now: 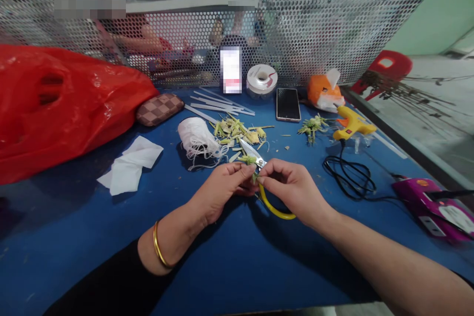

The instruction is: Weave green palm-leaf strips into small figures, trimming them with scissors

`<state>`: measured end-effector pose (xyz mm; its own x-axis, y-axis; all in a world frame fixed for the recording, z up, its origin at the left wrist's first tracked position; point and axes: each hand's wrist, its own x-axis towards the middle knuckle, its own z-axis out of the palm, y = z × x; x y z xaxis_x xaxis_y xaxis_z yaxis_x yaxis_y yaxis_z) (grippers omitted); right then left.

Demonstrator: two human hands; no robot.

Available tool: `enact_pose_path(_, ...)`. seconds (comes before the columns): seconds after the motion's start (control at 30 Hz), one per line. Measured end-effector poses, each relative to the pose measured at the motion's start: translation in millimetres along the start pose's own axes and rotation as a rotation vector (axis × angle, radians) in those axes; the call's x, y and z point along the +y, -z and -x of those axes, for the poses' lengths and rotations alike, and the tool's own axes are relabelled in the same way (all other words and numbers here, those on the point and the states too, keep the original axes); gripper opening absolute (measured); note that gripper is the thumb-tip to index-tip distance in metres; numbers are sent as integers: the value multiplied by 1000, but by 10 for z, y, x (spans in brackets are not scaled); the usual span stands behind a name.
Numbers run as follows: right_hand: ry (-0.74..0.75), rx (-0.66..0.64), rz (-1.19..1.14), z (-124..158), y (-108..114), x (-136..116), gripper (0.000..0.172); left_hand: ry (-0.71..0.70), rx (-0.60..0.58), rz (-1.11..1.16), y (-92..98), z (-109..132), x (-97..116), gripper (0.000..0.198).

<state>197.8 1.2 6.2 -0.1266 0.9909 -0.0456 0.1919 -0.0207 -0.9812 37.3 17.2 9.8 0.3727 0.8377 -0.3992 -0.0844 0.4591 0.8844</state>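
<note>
Green plant bundle is sitting over the blue desk, between both hands: left hand is pinching it, thumb against fingers; right hand is pinching its near end, thumb to forefinger. Yellow-handled scissors are showing just beside it, blades pointing at the trimmings pile; can't tell if they're hanging off the right hand. White spool is carrying a red-swoosh label, lettering too small to read. Upright screen is showing blurred blocks, unreadable. Orange tissue pack is bearing a dark print.
</note>
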Motion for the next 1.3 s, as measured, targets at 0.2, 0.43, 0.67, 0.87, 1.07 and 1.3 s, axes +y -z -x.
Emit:
enact_pose_path(0.2,42,-23,79,6,-4,-2,9,20,45,3,-9,-2,-9,38)
enact_pose_path(0.43,61,-16,93,4,7,-9,10,23,22,51,33,-24,-32,40)
enact_pose_path(0.67,61,-14,103,4,-7,-11,12,4,78,34,28,-17,-28,34)
enact_pose_path(0.87,39,-47,82,0,10,13,15,19,95,27,37,-18,0,34)
enact_pose_path(1.07,145,-32,205,-8,38,16,18,63,107,82,39,-12,16,34)
enact_pose_path(1.3,168,5,289,19,17,-1,18,13,159,120,0,-29,-27,33)
